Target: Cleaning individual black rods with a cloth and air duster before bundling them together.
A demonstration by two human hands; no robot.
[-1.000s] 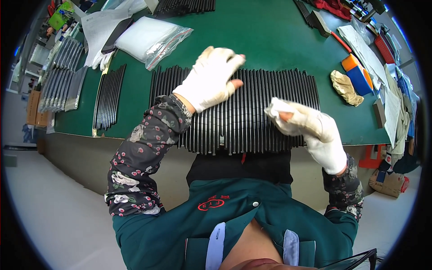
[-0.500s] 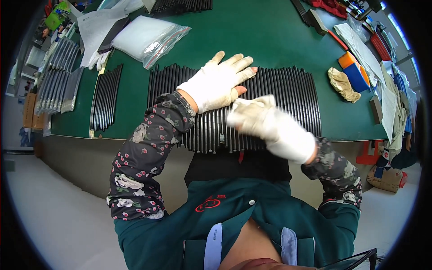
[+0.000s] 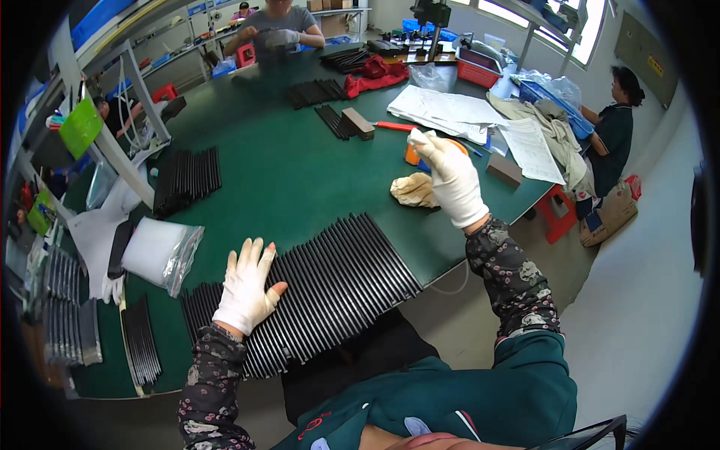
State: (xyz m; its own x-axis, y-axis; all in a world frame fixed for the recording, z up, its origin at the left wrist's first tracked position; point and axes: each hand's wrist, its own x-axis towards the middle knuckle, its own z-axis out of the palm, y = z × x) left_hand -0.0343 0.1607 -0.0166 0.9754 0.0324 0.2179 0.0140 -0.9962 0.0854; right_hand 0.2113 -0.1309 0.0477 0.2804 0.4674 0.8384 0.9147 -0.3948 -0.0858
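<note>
A wide row of thin black rods [image 3: 337,289] lies side by side along the near edge of the green table. My left hand [image 3: 247,289], in a white glove with bare thumb and fingertip showing, rests flat on the left part of the row, fingers spread. My right hand [image 3: 454,180], also gloved, is raised beyond the row's right end, its fingers bunched together; whether anything is between them is hidden. Partly behind it sits an orange-and-blue object [image 3: 412,156]. Beside it lies a crumpled cream cloth or glove [image 3: 412,190].
A clear bag with white sheets [image 3: 161,251] and a smaller group of rods [image 3: 141,341] lie left. More black rods [image 3: 187,178] lie farther back. A brown block [image 3: 504,170], papers [image 3: 450,109] and a red basket [image 3: 478,69] are at right. A co-worker [image 3: 281,34] sits across the table.
The view has swung toward the far right of the table. My right hand has left the rods and moved out to the right. My left hand has shifted toward the row's left part.
</note>
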